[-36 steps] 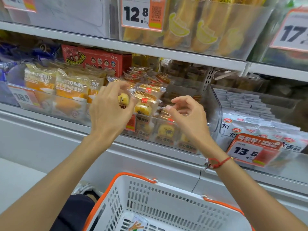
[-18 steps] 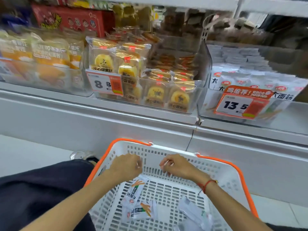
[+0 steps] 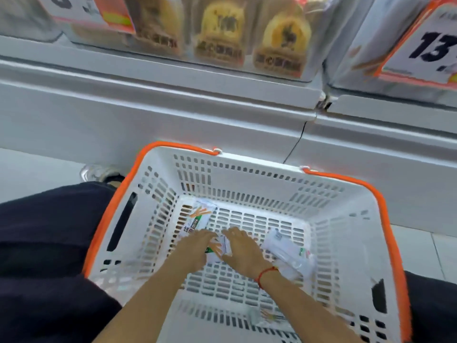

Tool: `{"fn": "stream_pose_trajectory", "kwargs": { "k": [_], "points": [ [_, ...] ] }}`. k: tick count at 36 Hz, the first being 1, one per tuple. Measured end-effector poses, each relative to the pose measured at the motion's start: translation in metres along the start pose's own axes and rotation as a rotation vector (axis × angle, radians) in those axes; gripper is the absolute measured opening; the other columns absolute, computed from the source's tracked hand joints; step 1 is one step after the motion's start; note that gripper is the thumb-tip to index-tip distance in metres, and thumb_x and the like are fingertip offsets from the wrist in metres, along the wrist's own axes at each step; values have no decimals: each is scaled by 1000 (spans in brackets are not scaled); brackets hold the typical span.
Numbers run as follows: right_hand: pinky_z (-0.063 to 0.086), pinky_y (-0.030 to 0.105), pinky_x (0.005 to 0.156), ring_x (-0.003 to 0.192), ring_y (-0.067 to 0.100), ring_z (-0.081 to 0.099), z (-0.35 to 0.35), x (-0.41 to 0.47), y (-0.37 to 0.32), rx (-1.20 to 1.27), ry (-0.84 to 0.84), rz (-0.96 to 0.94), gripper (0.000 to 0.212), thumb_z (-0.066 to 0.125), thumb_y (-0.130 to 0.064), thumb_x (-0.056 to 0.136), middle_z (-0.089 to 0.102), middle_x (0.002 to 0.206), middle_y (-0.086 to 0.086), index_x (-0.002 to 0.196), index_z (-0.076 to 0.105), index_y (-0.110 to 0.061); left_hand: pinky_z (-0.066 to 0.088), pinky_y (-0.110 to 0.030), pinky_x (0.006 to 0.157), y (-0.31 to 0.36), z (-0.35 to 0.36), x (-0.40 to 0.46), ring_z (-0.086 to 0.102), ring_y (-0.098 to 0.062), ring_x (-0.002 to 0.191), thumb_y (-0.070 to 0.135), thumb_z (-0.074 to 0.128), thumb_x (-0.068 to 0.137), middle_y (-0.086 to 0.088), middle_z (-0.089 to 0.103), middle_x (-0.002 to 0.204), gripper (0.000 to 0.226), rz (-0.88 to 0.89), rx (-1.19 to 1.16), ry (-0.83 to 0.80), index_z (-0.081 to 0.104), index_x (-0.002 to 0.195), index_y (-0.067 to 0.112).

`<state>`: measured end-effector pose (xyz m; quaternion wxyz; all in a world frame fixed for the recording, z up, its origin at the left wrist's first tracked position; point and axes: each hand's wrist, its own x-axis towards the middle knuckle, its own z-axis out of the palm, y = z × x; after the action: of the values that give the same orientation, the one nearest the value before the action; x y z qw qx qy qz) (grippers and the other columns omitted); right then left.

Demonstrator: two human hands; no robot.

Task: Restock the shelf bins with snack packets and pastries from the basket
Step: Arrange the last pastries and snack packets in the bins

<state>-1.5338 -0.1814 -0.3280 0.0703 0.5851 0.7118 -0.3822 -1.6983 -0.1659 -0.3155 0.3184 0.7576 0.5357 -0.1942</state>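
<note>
Both hands (image 3: pixel 195 248) (image 3: pixel 241 248) touch a snack packet (image 3: pixel 223 245) between them.

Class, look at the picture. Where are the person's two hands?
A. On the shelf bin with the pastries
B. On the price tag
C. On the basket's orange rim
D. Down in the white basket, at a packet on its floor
D: the left hand and the right hand meet at a small packet on the floor of the basket.

Both forearms are bare (no sleeves in view). A thin red string bracelet (image 3: pixel 265 274) circles the right wrist; dark navy trousers (image 3: pixel 49 243) cover the legs.
</note>
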Motion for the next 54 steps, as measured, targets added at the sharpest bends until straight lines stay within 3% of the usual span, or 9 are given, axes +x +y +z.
{"fn": "stream_pose_trajectory", "kwargs": {
  "k": [9, 14, 20, 24, 30, 33, 38, 47, 54],
  "points": [
    [30, 34, 105, 126, 24, 38, 15, 11, -1, -251, 112, -133, 50, 63, -27, 91, 42, 136, 5, 135, 44, -15, 26, -34, 109, -22, 10, 9, 33, -20, 134, 52, 50, 94, 0, 39, 140, 55, -132, 341, 24, 39, 136, 18],
    [31, 28, 62, 77, 20, 50, -6, 9, -12, -29, 39, -71, 31, 57, -37, 94, 64, 98, 8, 111, 52, -12, 25, -34, 107, -22, 4, 9, 34, -19, 131, 49, 53, 93, 2, 45, 135, 46, -82, 297, 5, 49, 132, 23],
    [49, 38, 89, 111, 25, 57, -62, 5, -8, 34, -116, -81, 33, 59, -39, 92, 61, 125, 5, 119, 62, -20, 37, -26, 73, -7, -26, 5, 58, -19, 95, 41, 60, 92, 1, 62, 105, 30, -96, -101, -25, 53, 115, 23],
    [45, 35, 93, 115, 24, 52, -101, -11, -4, -103, -270, -86, 43, 54, -42, 95, 53, 134, 4, 130, 57, -17, 49, -32, 80, 7, -56, 4, 61, -22, 93, 33, 71, 86, -3, 64, 104, 18, 25, -291, -101, 55, 94, 29],
    [36, 26, 60, 62, 14, 46, -171, -53, -10, -85, -243, -92, 21, 61, -36, 93, 51, 69, -1, 76, 60, -24, 45, -17, 54, 43, -125, -29, 59, -7, 59, 23, 80, 78, 1, 69, 73, 14, 112, -537, -88, 70, 87, 19],
    [26, 22, 53, 52, 9, 31, -217, -78, -22, -64, -232, -89, 34, 63, -37, 91, 37, 57, -8, 64, 52, -21, 54, -19, 69, 58, -160, -51, 68, -9, 72, 29, 82, 75, 2, 75, 83, 28, 78, -774, -10, 75, 96, 12],
    [39, 11, 54, 55, -2, 49, -283, -111, -38, -32, -198, -71, 18, 65, -30, 91, 60, 72, -8, 100, 69, -15, 51, -24, 89, 96, -205, -84, 68, -12, 92, 32, 77, 77, -1, 75, 100, 35, 183, -1088, 164, 72, 105, 11],
    [51, 25, 92, 95, 7, 64, -359, -180, -45, 81, 162, -248, 30, 62, -24, 93, 67, 118, -2, 122, 62, -16, 52, -24, 87, 167, -264, -115, 68, -9, 101, 18, 66, 88, 4, 74, 104, 23, 481, -1256, 467, 67, 111, 20],
    [55, 36, 86, 90, 10, 69, -391, -222, -30, 120, 602, -351, 17, 64, -19, 90, 73, 102, -3, 107, 68, -18, 51, -13, 67, 223, -302, -134, 69, 0, 87, 8, 63, 90, 13, 75, 91, 21, 735, -1209, 702, 66, 105, 23]
  ]
}}
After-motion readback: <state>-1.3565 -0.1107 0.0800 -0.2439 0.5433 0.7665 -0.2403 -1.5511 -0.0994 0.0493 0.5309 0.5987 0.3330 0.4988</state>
